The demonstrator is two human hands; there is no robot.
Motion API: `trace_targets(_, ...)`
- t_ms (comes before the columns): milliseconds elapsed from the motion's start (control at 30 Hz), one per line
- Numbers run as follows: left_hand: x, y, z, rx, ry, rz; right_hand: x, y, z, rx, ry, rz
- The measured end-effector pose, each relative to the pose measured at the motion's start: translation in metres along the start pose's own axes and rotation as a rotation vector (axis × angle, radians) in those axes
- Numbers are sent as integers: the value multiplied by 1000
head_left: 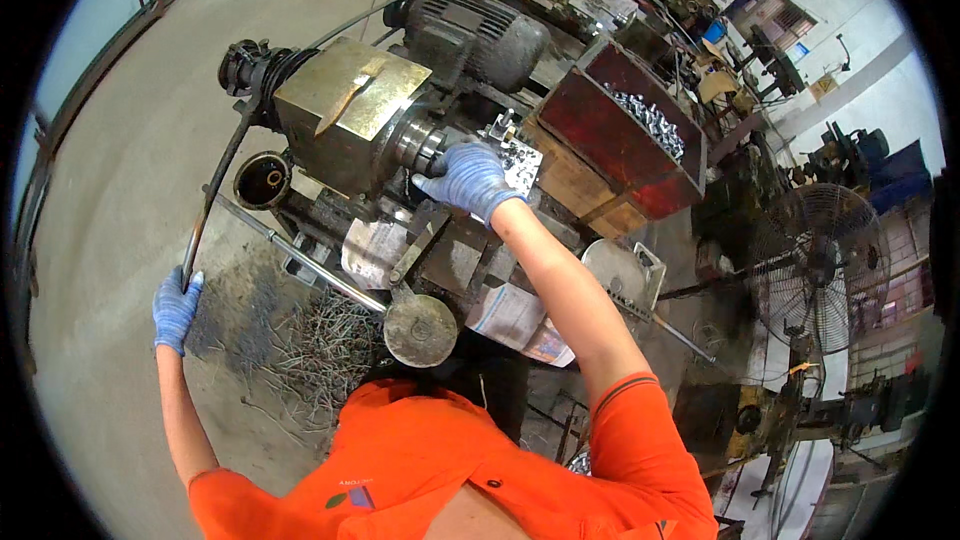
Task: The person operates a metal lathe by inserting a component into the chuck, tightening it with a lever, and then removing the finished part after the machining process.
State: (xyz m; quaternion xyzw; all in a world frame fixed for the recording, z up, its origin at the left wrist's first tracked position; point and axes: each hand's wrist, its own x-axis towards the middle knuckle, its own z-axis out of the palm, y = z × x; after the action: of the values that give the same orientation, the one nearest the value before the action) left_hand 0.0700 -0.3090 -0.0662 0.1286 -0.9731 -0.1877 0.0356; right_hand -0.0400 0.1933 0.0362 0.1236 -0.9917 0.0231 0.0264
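Observation:
My left hand (176, 310), in a blue-and-white knit glove, is closed around the lower end of a long metal lever (212, 190) running up to the machine's headstock (335, 145). My right hand (466, 178), gloved alike, is at the front of the shiny steel spindle nose (418, 144). Its thumb points left and its fingers curl away from view; whatever they pinch is hidden. Just beyond it lies a light metal plate (521, 166) strewn with dark bits. A brush with a wooden handle (338, 112) rests on the brassy headstock cover.
A dark electric motor (480, 35) stands behind the headstock. At right, a red bin (625, 130) holds many small metal parts (650, 120). Nearer me are a round metal disc (421, 330), a steel bar (310, 265) and metal shavings (325, 350). A fan (818, 265) stands far right.

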Motion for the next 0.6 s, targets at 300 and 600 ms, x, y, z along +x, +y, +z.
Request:
trace_targets(300, -28, -3, -19, 256, -9, 27, 10, -5, -9, 113, -127, 22)
trace_targets(600, 29, -77, 6, 564, 192, 188, 10, -14, -19, 70, -144, 1)
